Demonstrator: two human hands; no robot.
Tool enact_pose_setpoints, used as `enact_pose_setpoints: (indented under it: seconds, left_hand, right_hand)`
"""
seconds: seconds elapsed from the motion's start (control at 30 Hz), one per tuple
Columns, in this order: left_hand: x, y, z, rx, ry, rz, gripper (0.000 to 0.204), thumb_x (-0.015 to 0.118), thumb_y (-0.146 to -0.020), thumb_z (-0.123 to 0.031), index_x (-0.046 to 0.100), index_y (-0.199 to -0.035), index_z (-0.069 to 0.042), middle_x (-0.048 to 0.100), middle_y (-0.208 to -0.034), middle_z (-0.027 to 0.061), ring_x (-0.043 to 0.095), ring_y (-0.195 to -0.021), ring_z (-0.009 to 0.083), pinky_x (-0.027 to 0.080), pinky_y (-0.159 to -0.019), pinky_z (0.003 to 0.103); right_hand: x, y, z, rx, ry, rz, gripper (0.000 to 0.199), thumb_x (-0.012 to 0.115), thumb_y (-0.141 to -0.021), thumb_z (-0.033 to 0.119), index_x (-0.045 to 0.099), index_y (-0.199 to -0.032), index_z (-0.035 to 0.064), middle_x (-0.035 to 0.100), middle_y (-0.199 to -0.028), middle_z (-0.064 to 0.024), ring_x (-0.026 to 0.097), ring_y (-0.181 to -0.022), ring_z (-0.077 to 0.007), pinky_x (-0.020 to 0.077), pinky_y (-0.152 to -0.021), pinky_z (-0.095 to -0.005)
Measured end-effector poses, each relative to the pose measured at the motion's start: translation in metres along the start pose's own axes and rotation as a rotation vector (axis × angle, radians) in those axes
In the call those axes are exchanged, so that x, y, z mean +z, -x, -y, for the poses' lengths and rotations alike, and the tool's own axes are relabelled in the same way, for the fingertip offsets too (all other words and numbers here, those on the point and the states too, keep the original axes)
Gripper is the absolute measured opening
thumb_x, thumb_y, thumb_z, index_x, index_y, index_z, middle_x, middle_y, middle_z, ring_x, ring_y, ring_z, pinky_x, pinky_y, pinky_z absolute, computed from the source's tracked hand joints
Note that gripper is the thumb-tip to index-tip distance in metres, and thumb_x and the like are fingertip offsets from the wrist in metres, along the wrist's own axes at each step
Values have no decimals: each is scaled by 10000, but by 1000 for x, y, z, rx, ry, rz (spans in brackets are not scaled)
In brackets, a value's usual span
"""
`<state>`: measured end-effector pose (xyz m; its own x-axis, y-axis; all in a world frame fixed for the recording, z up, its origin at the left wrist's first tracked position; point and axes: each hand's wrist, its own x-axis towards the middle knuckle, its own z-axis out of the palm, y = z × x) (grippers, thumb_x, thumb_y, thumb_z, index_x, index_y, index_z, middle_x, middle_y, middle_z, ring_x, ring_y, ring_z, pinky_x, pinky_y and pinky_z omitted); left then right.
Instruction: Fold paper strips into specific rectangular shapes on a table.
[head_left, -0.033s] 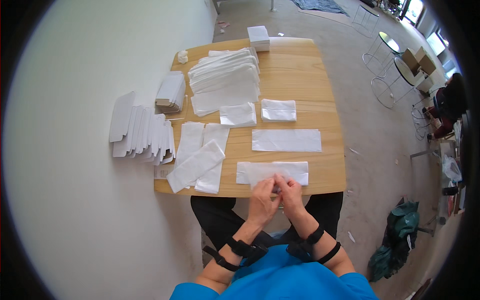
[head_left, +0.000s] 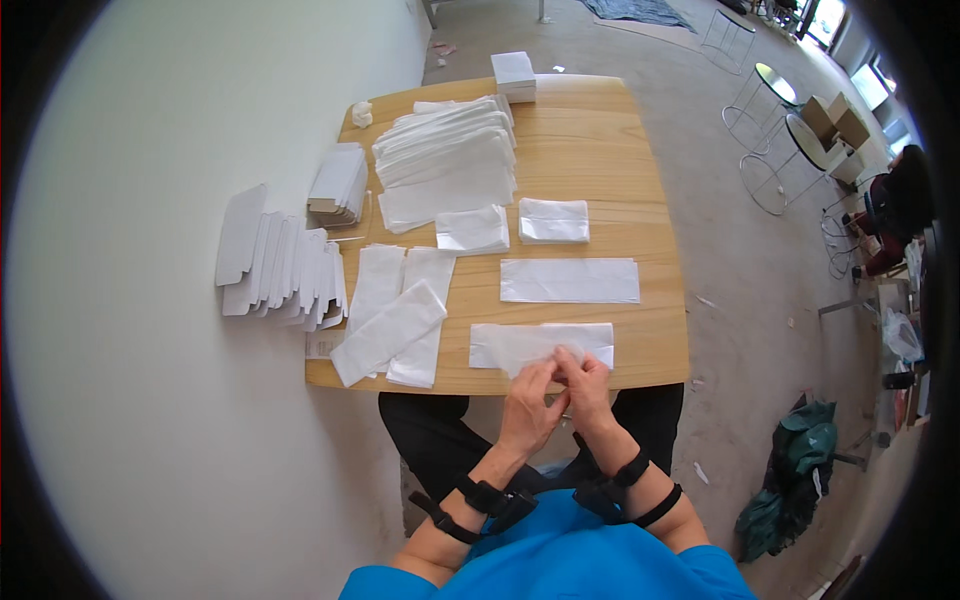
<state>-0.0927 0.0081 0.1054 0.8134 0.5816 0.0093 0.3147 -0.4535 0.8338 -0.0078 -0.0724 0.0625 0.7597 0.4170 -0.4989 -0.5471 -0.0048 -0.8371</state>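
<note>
Head view: white sheet (head_left: 545, 345) lies at the near table (head_left: 600, 140) edge, its front portion pinched up by both hands. Left hand (head_left: 528, 408) and right hand (head_left: 588, 390) curl nearly closed, fingertips gripping it. Two folded pieces (head_left: 553, 220) sit finished mid-table; a flat sheet (head_left: 570, 281) and tall stack (head_left: 445, 160) remain unfolded.
</note>
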Motion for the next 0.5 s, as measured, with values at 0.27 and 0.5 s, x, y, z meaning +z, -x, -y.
enact_pose_setpoints:
  seconds: [0.27, 0.5]
  left_hand:
    - [9, -2, 36, 328, -421, 109, 763, 671, -824, -286, 286, -1428, -23, 262, -1503, 143, 220, -1402, 307, 179, -1133, 480]
    - [19, -20, 67, 326, -595, 291, 845, 649, -826, -376, 211, -1454, -17, 184, -1535, 128, 156, -1425, 280, 119, -1154, 480]
  right_hand:
    - [-98, -12, 35, -222, 92, -145, 203, 633, -906, 199, 661, -985, 13, 667, -885, -18, 601, -804, -89, 471, -748, -241]
    - [-127, -27, 44, -212, 131, -161, 206, 623, -909, 174, 662, -999, -7, 664, -889, -16, 594, -799, -87, 473, -735, -241]
